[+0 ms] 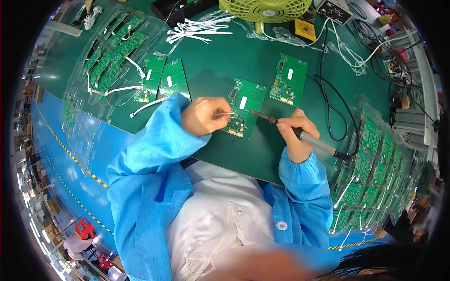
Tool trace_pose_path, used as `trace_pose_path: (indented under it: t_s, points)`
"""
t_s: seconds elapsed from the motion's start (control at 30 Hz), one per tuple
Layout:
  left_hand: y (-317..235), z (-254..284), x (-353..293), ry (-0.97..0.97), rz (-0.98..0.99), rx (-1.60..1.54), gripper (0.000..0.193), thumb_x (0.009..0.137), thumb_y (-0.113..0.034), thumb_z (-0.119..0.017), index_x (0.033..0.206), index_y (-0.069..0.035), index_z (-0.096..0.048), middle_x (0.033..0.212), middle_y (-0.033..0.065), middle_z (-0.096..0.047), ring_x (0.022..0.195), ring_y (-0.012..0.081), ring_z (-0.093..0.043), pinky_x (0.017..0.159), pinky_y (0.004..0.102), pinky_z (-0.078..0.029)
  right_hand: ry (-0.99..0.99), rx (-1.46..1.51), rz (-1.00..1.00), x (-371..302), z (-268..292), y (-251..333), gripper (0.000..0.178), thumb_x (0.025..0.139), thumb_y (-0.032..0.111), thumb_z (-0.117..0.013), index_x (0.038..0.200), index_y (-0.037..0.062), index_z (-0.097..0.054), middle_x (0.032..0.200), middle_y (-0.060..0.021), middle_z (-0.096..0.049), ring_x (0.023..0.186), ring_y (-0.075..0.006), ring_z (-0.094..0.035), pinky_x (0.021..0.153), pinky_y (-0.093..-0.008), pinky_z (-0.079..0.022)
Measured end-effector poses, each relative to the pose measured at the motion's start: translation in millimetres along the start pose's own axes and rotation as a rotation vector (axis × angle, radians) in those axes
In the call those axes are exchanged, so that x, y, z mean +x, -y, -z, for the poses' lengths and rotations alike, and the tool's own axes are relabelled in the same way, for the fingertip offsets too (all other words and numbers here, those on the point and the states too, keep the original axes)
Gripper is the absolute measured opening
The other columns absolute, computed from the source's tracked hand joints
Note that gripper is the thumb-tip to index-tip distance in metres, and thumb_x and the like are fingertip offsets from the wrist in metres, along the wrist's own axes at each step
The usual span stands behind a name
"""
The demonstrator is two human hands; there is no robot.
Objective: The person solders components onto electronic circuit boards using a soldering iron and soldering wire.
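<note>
Blue-sleeved forearms frame the scene from below. Fingers of the left hand [206,116] are pinched shut on a thin white wire [225,114], held onto the green circuit board [243,107] lying flat on the green bench mat [220,65]. A soldering iron [300,135] is gripped pen-fashion in the closed right hand [296,133], its tip brought to that board's middle. A second board [288,79] is seen just right of it, two more [161,79] well left, a green fan [265,9] beyond.
</note>
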State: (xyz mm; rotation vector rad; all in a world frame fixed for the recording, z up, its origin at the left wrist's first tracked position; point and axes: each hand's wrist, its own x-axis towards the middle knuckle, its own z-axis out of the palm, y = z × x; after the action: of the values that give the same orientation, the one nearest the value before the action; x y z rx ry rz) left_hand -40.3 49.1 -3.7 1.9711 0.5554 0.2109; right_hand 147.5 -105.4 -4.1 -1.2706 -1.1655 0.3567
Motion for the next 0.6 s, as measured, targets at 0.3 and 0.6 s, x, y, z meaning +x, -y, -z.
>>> trace_pose_path:
  t_s: [0.3,0.6]
  points:
    - [20.8,-23.4,-0.6,-0.013,-0.094,0.26,0.005,0.066,-0.005,-0.059,0.069,-0.004,-0.055,0.058,0.006,-0.055,0.045,0.021,-0.046,0.045,0.0301,-0.038,-0.195,0.134,-0.267,0.2,-10.9,6.7,0.019,0.066,-0.007,-0.06,0.071,0.0054,-0.046,0.057,-0.0026,-0.046,0.054,-0.0118,-0.035,0.053,-0.023,-0.03]
    - [6.8,-28.9,-6.1,-0.115,-0.014,0.33,0.006,0.064,-0.009,-0.059,0.067,-0.006,-0.054,0.058,0.0073,-0.057,0.046,0.0275,-0.048,0.045,0.0337,-0.038,-0.069,0.006,-0.141,-0.9,-13.1,6.0,0.023,0.064,-0.007,-0.061,0.066,0.0073,-0.043,0.056,-0.0016,-0.045,0.053,-0.0121,-0.034,0.053,-0.0245,-0.03]
